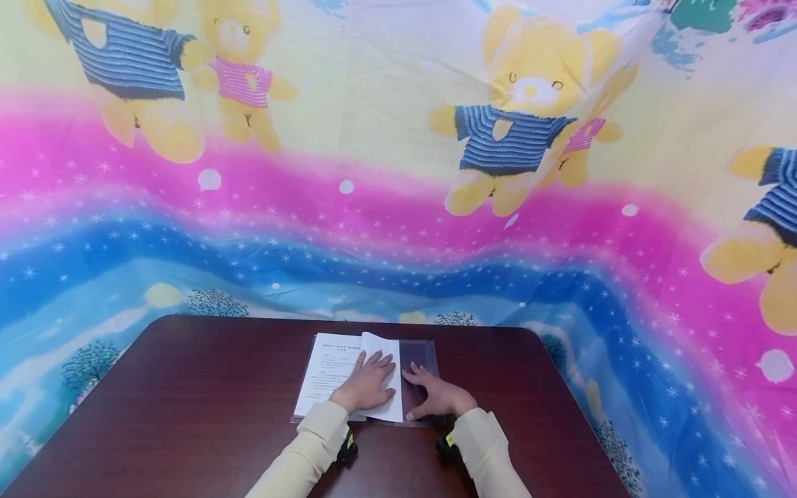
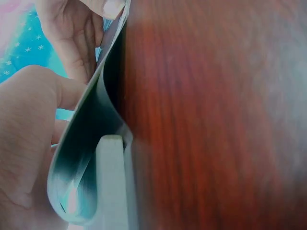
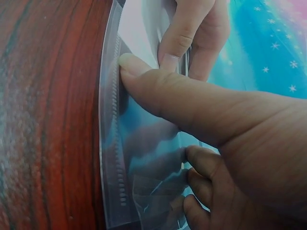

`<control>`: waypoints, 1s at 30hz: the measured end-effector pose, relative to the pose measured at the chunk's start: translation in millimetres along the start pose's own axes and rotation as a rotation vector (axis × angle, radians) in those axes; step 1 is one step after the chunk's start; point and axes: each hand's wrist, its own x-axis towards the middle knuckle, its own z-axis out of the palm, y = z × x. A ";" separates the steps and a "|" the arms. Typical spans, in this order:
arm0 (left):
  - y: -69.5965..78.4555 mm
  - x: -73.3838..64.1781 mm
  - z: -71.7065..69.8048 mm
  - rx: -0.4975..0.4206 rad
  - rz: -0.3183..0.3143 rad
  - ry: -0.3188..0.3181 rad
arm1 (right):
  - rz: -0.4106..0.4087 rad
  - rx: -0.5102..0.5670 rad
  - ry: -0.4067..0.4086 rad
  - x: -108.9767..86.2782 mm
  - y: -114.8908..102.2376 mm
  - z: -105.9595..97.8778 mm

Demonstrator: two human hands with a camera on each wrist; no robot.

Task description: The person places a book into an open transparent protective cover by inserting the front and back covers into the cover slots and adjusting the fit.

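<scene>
A thick stack of printed pages (image 1: 325,373) lies on a clear plastic cover (image 1: 425,351) that is spread flat on the table. One white sheet (image 1: 391,409) is bent over to the right. With fingers spread, my left hand (image 1: 369,384) presses on that sheet. The left wrist view shows the sheet curving in a loop (image 2: 62,177) above the edge of the stack (image 2: 112,187). My right hand (image 1: 438,397) rests spread on the plastic just right of the sheet. Its thumb (image 3: 144,74) lies along the ribbed strip (image 3: 115,120) of the cover in the right wrist view.
The dark red-brown wooden table (image 1: 205,387) extends on both sides of the pages. Behind it hangs a colourful cloth (image 1: 349,235) printed with teddy bears. Black wrist devices (image 1: 349,448) sit under both cuffs.
</scene>
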 end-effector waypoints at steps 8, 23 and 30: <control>5.3 1.3 7.3 -0.019 -0.024 0.011 | 0.006 0.013 0.002 -1.2 0.8 1.3; 10.1 2.2 8.7 -0.117 -0.033 0.039 | 0.010 0.017 0.001 -0.4 3.9 0.1; 7.0 0.9 5.7 -0.193 -0.078 0.084 | 0.004 0.025 -0.008 0.5 4.3 0.6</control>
